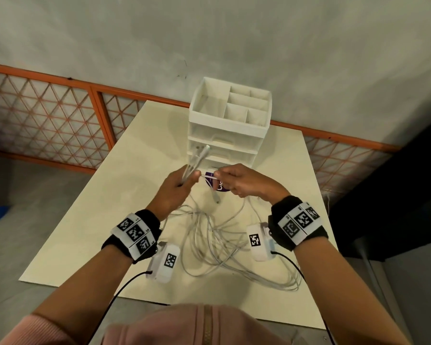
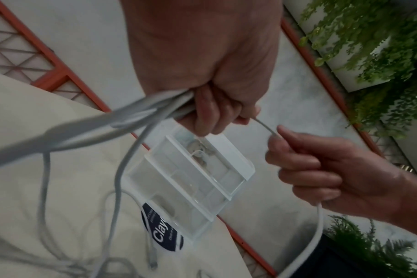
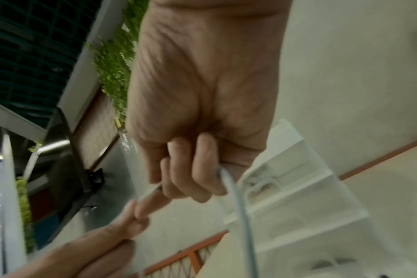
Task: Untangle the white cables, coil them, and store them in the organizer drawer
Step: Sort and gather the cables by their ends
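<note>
A loose tangle of white cables (image 1: 217, 242) lies on the cream table (image 1: 115, 195) in front of me. My left hand (image 1: 177, 181) grips a bundle of several cable ends (image 1: 197, 160) that stick up in front of the white organizer (image 1: 228, 125). My right hand (image 1: 230, 180) pinches a single cable strand (image 1: 207, 176) stretched between the two hands. In the left wrist view the left hand (image 2: 210, 112) is curled round the cables (image 2: 131, 116), and the right hand (image 2: 305, 165) holds the strand (image 2: 264, 125). The right wrist view shows the right hand (image 3: 188, 178) closed on the cable (image 3: 236, 197).
A purple round label (image 1: 218, 184) lies on the table under the hands, in front of the organizer's drawers (image 1: 223, 155). An orange lattice railing (image 1: 47, 113) runs behind the table. A dark surface (image 1: 393, 190) stands at the right.
</note>
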Available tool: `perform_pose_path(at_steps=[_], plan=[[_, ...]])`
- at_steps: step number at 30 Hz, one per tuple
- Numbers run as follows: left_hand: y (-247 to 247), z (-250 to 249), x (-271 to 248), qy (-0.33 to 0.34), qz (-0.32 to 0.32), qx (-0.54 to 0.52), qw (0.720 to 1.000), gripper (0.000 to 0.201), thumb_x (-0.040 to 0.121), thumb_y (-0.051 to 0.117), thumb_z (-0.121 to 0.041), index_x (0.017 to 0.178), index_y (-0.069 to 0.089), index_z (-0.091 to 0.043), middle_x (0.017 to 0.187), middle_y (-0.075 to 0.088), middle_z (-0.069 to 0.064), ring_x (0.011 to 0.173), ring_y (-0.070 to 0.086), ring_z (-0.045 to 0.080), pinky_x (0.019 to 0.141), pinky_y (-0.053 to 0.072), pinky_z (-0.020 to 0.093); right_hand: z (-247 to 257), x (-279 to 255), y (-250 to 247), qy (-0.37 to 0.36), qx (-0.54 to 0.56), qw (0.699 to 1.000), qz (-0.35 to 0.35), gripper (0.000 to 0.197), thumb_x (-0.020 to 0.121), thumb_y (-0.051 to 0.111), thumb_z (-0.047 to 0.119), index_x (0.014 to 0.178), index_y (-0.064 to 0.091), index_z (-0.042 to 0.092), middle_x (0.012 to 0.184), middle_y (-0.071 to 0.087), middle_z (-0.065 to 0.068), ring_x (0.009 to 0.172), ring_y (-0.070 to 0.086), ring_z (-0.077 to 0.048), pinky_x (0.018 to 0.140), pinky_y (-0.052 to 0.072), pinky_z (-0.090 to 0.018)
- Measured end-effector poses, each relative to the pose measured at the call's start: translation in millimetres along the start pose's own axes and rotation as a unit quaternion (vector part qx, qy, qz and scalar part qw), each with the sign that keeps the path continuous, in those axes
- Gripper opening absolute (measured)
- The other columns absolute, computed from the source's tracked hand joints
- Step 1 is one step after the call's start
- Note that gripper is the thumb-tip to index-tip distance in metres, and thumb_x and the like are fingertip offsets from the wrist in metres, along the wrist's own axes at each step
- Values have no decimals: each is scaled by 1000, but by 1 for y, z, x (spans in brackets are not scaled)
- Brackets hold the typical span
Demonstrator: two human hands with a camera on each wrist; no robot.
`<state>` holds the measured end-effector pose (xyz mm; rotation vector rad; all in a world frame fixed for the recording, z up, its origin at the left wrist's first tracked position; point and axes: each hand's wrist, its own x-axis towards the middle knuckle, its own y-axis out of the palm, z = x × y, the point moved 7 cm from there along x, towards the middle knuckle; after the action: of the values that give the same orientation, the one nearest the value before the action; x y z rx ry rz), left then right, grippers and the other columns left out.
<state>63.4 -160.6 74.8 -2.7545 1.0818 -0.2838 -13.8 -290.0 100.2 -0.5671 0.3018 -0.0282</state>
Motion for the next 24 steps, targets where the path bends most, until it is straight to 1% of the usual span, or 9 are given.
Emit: perform_pose_path(at_steps=[2, 5, 9, 12, 15, 18, 20, 22, 24], plan=[[-17, 11, 3, -3, -52, 14, 999, 30, 97, 48, -34, 71, 41, -19, 40, 35, -13, 36, 28, 4, 44, 23, 27, -20, -7, -11, 18, -1, 1000, -23, 39, 95, 49, 44, 71, 60, 15, 47, 41, 14, 44, 33, -6, 47, 30, -18], [-41, 19, 2, 11, -138, 15, 990, 28, 96, 48, -35, 71, 43, -26, 46, 35, -10, 41, 30, 6, 46, 24, 28, -61, -13, -27, 65, -98, 992, -48, 34, 86, 66, 41, 70, 55, 12, 57, 51, 7, 56, 48, -11, 54, 38, -19], [-68, 29, -5, -14, -246, -15, 969, 24, 93, 47, -44, 72, 45, -31, 59, 36, -3, 50, 30, 17, 50, 29, 33, -124, -21, -41, 156, -233, 957, -75, 33, 93, 58, 27, 66, 47, 11, 69, 51, 3, 77, 52, -21, 56, 33, -24], [-72, 28, -7, -14, -280, 25, 959, 25, 96, 46, -35, 80, 46, -16, 61, 40, -2, 54, 35, 15, 55, 34, 32, -150, -29, -42, 188, -206, 957, -80, 37, 94, 56, 30, 59, 51, 18, 66, 60, 2, 73, 61, -21, 61, 40, -22], [-68, 29, -10, -20, -289, 46, 956, 27, 98, 47, -28, 79, 43, -9, 58, 38, -2, 53, 36, 14, 53, 32, 25, -136, -38, -55, 167, -151, 965, -137, 37, 87, 65, 39, 65, 57, 10, 57, 51, 4, 55, 50, -12, 53, 37, -23], [-67, 36, -12, -33, -277, 38, 960, 29, 95, 52, -25, 74, 49, -6, 60, 44, 1, 56, 37, 14, 54, 32, 25, -108, -47, -80, 128, -110, 963, -208, 42, 72, 77, 48, 70, 61, 10, 78, 59, -7, 79, 54, -18, 75, 43, -31], [-66, 38, -11, -36, -252, 30, 967, 30, 91, 58, -22, 69, 55, -3, 51, 48, -8, 51, 39, 8, 54, 33, 26, -94, -53, -90, 125, -101, 965, -209, 49, 69, 69, 62, 73, 67, 13, 95, 60, -8, 96, 54, -20, 89, 41, -33], [-64, 41, -10, -53, -214, 17, 975, 30, 88, 62, -20, 61, 55, -9, 37, 43, -11, 40, 36, 4, 47, 30, 18, -93, -62, -95, 143, -93, 966, -193, 64, 72, 49, 77, 67, 73, 18, 98, 58, -5, 103, 54, -22, 99, 34, -36], [-59, 43, -7, -75, -160, 13, 984, 29, 86, 66, -17, 61, 56, -6, 32, 37, -10, 34, 30, 5, 41, 25, 16, -103, -70, -95, 184, -147, 958, -164, 70, 80, 38, 78, 56, 73, 23, 103, 60, -1, 108, 53, -23, 110, 26, -46]])
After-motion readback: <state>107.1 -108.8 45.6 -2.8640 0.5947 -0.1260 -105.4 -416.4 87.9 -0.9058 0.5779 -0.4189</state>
